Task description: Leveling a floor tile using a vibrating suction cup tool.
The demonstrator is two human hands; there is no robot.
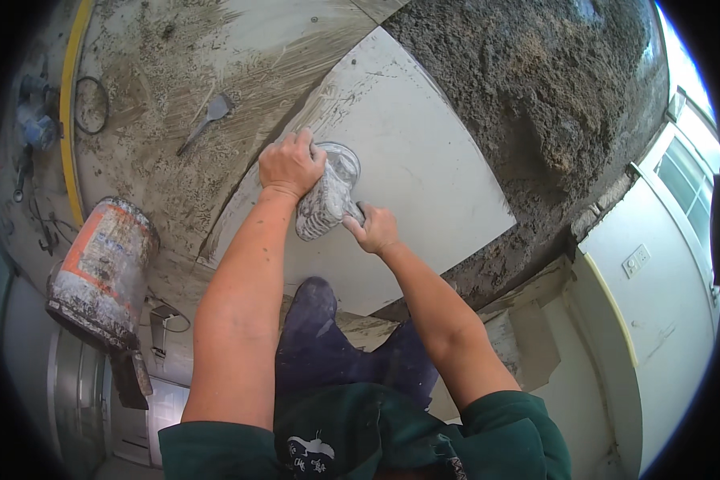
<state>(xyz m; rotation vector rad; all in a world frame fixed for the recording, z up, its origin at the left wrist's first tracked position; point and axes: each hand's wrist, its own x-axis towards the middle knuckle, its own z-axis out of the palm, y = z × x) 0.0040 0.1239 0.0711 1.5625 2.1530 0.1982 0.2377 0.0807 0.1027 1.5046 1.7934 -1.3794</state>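
Observation:
A large off-white square tile (424, 200) lies below me, with a round-based tool (328, 196), caked in grey-white material, on its middle-left part. My left hand (291, 164) is closed on the upper left of this tool. My right hand (372, 230) is closed on its lower right end. Both hands have pale dust on their fingers. The tool's lower part looks ridged; its exact kind is hard to make out.
Wet grey mortar (536, 104) covers the floor at the right, beside a white wall (648, 320). At the left are a flat scraper (212, 114), a yellow straightedge (70, 120), a crusted bucket (104, 272) with a trowel by it, and blue-grey power tools (38, 120).

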